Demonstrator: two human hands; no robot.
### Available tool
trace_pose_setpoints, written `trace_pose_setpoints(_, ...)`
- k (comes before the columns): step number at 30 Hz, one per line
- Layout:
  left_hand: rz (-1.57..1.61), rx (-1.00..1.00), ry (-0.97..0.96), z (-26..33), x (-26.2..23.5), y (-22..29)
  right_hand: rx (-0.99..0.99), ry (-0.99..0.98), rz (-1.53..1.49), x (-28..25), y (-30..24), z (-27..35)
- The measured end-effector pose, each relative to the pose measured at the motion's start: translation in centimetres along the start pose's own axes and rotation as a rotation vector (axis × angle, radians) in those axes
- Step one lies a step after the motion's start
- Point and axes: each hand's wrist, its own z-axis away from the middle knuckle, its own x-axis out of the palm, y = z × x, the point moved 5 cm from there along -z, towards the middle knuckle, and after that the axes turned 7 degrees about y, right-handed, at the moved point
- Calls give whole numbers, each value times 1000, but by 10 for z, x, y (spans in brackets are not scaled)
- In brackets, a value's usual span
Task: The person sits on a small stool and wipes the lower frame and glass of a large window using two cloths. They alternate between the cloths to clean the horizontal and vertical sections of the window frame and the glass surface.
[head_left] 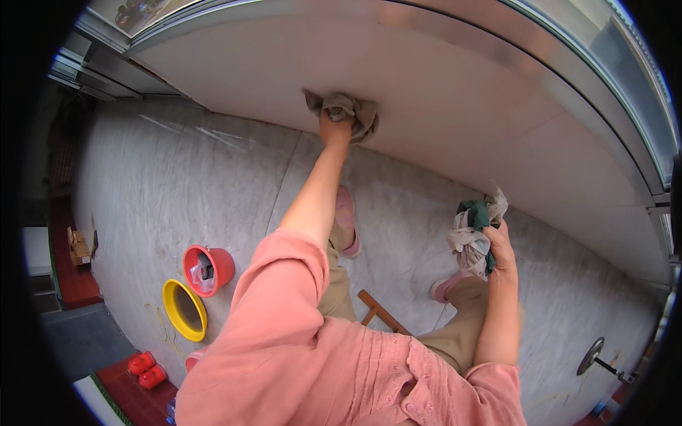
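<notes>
My left hand (335, 131) is closed on a bunched grey-brown rag (344, 106) and presses it against the lower part of a pale wall panel (234, 67). Part of the rag spreads out flat around the fingers. Lower and to the right, my right hand (501, 248) grips a bundle of white and dark green cloths (472, 238), held in the air over the floor beside the panel. Some ends of this bundle stick up past my fingers.
On the grey marble-look floor (213, 170) at left stand a red bucket (226, 267) holding a plastic bag and a yellow basin (170, 305). A wooden stool (383, 312) is between my legs. Red shoes (148, 370) lie lower left; a black-disc stand (591, 355) is at right.
</notes>
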Motion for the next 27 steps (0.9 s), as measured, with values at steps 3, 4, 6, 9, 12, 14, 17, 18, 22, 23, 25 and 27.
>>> trace_pose_setpoints(3,363,-158,69,-15,-1,19,-16,-32,-18,-1,7,-8)
trace_pose_setpoints(4,507,-155,147,-20,-9,37,-7,-30,-14,0,9,-7)
trace_pose_setpoints(6,687,76,97,-29,-29,103,12,-7,-8,1,4,-3)
trace_pose_setpoints(9,679,442,217,-16,-56,181,5,14,5,2,-1,5)
trace_pose_setpoints(12,248,936,479,13,-35,185,4,-52,-46,14,-6,8)
trace_pose_setpoints(14,4,1006,438,52,8,148,6,-33,-13,16,-7,8)
trace_pose_setpoints(17,-123,809,145,73,48,80,4,2,3,12,-3,6)
trace_pose_setpoints(18,-201,700,-50,71,60,48,2,9,6,11,-1,5)
trace_pose_setpoints(22,-426,702,-83,57,64,-16,48,23,-44,6,2,2)
trace_pose_setpoints(23,-332,497,-56,48,55,-26,34,23,-25,-1,5,-1)
trace_pose_setpoints(25,-102,118,130,28,38,-30,2,46,-14,2,3,-1)
trace_pose_setpoints(27,194,-65,192,8,24,9,15,38,-16,-4,8,0)
